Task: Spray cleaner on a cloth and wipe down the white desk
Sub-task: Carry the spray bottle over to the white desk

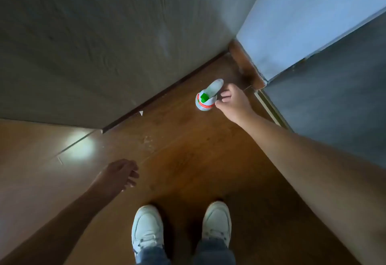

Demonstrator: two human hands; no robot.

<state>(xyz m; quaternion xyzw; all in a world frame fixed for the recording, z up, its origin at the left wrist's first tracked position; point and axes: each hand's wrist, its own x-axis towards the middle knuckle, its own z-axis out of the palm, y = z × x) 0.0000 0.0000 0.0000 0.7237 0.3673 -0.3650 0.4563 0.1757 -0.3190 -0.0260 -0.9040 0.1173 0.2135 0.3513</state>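
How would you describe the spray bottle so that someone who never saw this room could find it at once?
Look at the brown wooden floor near the far corner where the grey panel meets the pale blue wall. A spray bottle stands there beside the right hand. It is white with a green top and a red band.

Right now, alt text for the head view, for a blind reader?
Looking down, the right hand reaches for a white spray bottle with a green nozzle, standing on the wooden floor, not yet gripping it. The left hand hangs open and empty; white sneakers show below.
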